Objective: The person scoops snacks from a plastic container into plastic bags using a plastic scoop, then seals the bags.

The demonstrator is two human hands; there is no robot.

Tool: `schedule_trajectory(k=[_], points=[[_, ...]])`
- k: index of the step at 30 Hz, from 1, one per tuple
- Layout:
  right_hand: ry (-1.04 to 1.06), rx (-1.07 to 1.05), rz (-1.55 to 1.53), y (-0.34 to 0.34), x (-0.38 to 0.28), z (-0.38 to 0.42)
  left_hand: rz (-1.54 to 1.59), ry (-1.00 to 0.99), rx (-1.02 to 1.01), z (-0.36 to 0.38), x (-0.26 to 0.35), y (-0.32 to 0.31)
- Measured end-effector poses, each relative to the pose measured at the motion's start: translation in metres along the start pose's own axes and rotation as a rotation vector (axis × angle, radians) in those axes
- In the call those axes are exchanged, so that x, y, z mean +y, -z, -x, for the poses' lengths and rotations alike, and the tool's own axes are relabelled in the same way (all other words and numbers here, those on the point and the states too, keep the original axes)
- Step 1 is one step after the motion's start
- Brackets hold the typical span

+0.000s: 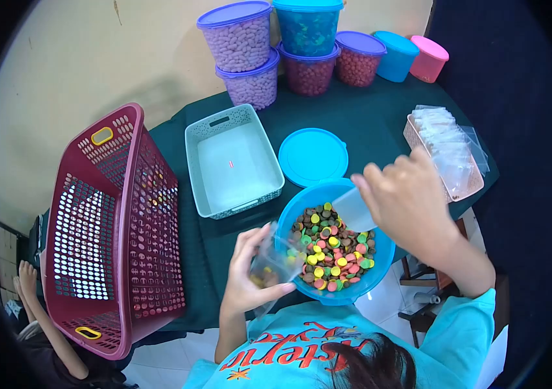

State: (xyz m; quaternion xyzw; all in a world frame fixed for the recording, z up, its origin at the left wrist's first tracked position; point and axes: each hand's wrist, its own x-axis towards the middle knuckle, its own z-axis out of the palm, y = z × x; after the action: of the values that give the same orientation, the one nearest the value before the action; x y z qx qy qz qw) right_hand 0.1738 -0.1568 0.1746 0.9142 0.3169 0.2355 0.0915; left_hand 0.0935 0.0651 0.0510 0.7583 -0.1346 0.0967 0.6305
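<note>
red lettering (285, 353) on the turquoise shirt (353, 321), partly hidden, only "ster" readable

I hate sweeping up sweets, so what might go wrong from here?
The left hand holds a clear bag by the tub, so sweets tipped from the scoop in the right hand might miss it. The tub also sits near the table's front edge, so a knock could perhaps spill it.

The left hand (243, 282) rises from its forearm (228, 334), fingers curved inward, thumb stretched toward the right. The right forearm (464, 262) angles forward and inward; the slightly blurred right hand (402, 200) is knuckles-up, fingers curled in a grip.
</note>
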Motion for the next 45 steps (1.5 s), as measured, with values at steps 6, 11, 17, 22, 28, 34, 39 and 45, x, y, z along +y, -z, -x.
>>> schedule_trajectory(k=[6, 11, 17, 22, 28, 34, 39, 45], points=[[0.124, -0.253, 0.065, -0.111, -0.022, 0.041, 0.314, 0.194, 0.018, 0.034, -0.014, 0.009], [0.186, -0.090, -0.050, -0.150, -0.022, 0.034, 0.332, 0.235, 0.005, 0.046, -0.010, -0.016], [0.333, -0.122, -0.264, -0.143, -0.019, 0.034, 0.296, 0.212, 0.197, 0.057, -0.006, -0.044], [0.475, 0.020, -0.345, -0.149, -0.014, 0.012, 0.250, 0.258, 0.312, 0.071, 0.001, -0.065], [0.667, -0.013, -0.433, -0.164, -0.020, 0.006, 0.376, 0.209, 0.577, 0.094, 0.000, -0.117], [0.738, -0.184, -0.507, -0.160, -0.008, 0.010, 0.427, 0.228, 0.659, 0.103, 0.006, -0.140], [0.731, -0.326, -0.560, -0.156, -0.013, 0.007, 0.408, 0.206, 0.703, 0.102, 0.008, -0.151], [0.764, -0.503, -0.679, -0.153, -0.010, 0.002, 0.403, 0.211, 0.723, 0.102, 0.013, -0.152]])
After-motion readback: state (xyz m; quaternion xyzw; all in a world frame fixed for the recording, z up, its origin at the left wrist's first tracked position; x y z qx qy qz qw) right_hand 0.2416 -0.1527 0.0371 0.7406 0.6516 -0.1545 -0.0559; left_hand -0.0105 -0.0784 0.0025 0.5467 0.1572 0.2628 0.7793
